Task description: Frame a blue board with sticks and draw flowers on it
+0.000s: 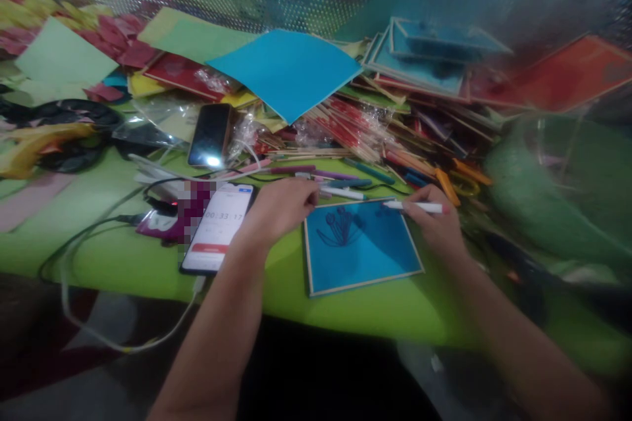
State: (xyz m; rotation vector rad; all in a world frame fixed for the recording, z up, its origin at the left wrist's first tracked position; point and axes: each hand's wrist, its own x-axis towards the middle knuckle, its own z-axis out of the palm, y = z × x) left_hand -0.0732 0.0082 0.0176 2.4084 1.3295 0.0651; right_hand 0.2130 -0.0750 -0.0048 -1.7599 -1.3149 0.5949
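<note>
A blue card (365,263) with a pale border lies on the green table, bearing a dark line drawing of flowers (343,227) on its left half. My right hand (437,223) grips a white marker (422,207) with a pink end, its tip over the card's upper right corner, where small dark marks show. By the upper left corner rests my left hand (289,204), fingers curled in; what they hold, if anything, is hidden. A second white marker (345,193) with a blue-green end lies right beside those fingers; whether they touch it I cannot tell.
A phone with a running timer (222,217) and cable lies left of the card; a dark phone (211,135) is behind it. Pens, sticks and orange-handled scissors (447,185) clutter the back. A blue sheet (291,69) tops the pile. A green rounded object (563,184) stands right.
</note>
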